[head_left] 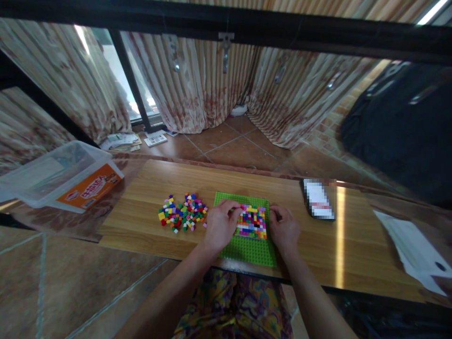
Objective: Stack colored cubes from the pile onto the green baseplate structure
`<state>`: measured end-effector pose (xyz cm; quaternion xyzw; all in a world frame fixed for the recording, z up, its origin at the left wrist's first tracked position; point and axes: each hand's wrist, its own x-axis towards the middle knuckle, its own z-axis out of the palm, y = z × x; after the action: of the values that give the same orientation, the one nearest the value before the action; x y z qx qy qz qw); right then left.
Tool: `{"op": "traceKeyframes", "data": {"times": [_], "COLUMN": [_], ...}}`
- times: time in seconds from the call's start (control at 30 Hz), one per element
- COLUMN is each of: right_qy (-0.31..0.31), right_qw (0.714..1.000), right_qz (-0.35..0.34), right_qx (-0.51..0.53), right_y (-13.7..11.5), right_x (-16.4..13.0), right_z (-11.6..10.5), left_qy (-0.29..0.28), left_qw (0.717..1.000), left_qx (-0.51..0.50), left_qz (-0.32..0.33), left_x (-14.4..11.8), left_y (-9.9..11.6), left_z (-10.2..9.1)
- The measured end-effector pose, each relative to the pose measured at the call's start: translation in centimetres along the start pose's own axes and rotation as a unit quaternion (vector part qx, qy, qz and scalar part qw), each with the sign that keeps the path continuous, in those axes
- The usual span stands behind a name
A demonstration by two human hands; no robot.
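Two bare hands at a green baseplate with a patch of coloured bricks.
The left hand [221, 226] brings thumb and fingers close together at the upper left of the brick patch [252, 221]; whether they pinch a brick cannot be told. The right hand [285, 230] curls at the right edge of the green baseplate [247, 252], its grip unclear too. The baseplate lies on the wooden table [141, 197], between a loose brick pile [183, 212] on the left and a phone [319, 200] on the right. Beyond the pile stands a clear plastic box [63, 174].

From the person's head, one wide view faces forward and down over the nearby table [285, 193].
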<state>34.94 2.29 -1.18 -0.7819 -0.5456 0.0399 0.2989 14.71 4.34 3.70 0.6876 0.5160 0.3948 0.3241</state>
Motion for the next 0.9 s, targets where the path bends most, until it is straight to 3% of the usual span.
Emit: {"op": "traceKeyframes", "data": {"times": [0.3, 0.63, 0.9], "right_qy": [-0.005, 0.001, -0.003], "right_qw": [1.000, 1.000, 1.000], "right_qz": [0.003, -0.004, 0.001], "right_qx": [0.004, -0.002, -0.007], "right_y": [0.2, 0.3, 0.4], "right_x": [0.0, 0.0, -0.1], "right_z": [0.0, 0.1, 0.2], "left_qy": [0.046, -0.045, -0.036], "left_qw": [0.988, 0.967, 0.970], "left_qx": [-0.120, -0.222, -0.216], "left_qz": [-0.080, -0.120, -0.107], "left_x": [0.4, 1.1, 1.0], "left_y": [-1.0, -2.0, -1.8], "left_z": [1.3, 1.9, 2.0]}}
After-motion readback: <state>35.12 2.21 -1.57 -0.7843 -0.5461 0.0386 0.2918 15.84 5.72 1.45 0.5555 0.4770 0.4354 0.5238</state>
